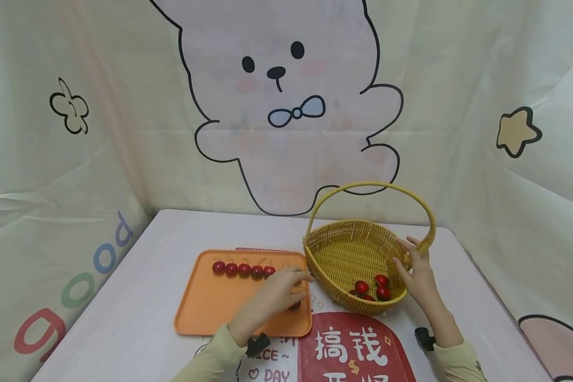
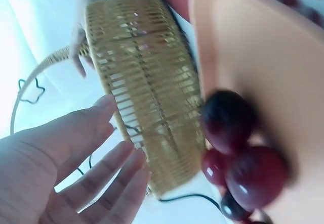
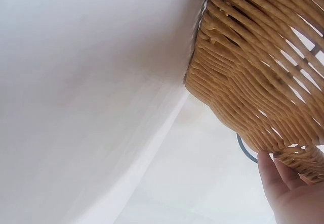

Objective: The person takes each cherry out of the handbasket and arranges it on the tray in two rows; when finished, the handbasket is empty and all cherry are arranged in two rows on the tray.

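I'm hovering my left hand [image 1: 280, 291] over the right edge of the orange tray [image 1: 215, 310], its fingers standing apart around nothing. With my right hand [image 1: 418, 277] I'm gripping the rim of the basket [image 1: 329, 283] toward the table's [image 1: 138, 318] far right corner. Cherries [image 1: 244, 270] are lining the tray's far edge; others are lying inside the basket.

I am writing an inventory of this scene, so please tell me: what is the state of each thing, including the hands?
Tray: lying flat.
Basket: upright.
Basket handle: raised.
Left hand: relaxed, holding nothing.
Right hand: holding the basket's rim.
Tray cherries: some in a row, others partly hidden by the left hand.
Basket cherries: loose, gathered at the near side.
Backdrop: hanging, wrinkled.
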{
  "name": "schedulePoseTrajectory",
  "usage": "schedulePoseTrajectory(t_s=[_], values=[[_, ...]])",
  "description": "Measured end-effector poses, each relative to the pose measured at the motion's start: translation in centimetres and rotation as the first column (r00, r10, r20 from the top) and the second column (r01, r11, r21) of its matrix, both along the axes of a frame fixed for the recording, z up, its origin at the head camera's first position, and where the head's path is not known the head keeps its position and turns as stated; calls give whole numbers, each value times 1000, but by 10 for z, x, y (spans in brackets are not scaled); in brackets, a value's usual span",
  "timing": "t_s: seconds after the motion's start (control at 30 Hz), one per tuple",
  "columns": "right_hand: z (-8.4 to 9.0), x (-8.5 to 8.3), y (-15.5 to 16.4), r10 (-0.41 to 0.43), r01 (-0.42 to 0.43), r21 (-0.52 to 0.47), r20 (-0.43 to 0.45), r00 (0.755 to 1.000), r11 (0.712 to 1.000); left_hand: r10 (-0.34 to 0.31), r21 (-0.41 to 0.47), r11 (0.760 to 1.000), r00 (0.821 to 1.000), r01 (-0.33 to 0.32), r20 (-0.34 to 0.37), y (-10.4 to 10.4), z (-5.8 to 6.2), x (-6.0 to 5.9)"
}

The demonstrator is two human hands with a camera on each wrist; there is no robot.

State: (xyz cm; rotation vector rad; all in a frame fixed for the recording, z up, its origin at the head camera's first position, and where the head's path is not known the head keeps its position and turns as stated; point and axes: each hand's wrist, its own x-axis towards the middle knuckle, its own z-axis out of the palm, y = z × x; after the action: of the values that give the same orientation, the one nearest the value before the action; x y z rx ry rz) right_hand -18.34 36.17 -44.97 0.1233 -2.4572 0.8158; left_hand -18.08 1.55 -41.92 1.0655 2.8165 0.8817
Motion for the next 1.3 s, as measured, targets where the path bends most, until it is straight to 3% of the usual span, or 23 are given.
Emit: schedulePoseTrajectory(t_s=[0.13, 0.27, 0.67, 0.83, 1.03, 1.3], values=[[0, 0, -1, 0, 0, -2, 1, 1000, 1000, -39, -8, 999, 996, 39, -79, 19, 7, 1], [0, 1, -2, 5, -5, -2, 0, 1000, 1000, -85, -11, 996, 981, 85, -177, 39, 9, 1], [0, 2, -1, 7, -7, -10, 9, 1000, 1000, -135, -54, 991, 946, 125, -293, 92, 10, 4], [0, 2, 0, 9, -9, -7, -3, 1000, 1000, -150, -93, 987, 944, 128, -293, 113, 8, 0], [-2, 1, 1, 19, -19, 1, -16, 1000, 1000, -141, -100, 987, 970, 123, -199, 134, 4, -8], [-1, 0, 1, 20, -20, 11, -28, 999, 1000, -116, -95, 990, 984, 103, -137, 154, -4, -22]])
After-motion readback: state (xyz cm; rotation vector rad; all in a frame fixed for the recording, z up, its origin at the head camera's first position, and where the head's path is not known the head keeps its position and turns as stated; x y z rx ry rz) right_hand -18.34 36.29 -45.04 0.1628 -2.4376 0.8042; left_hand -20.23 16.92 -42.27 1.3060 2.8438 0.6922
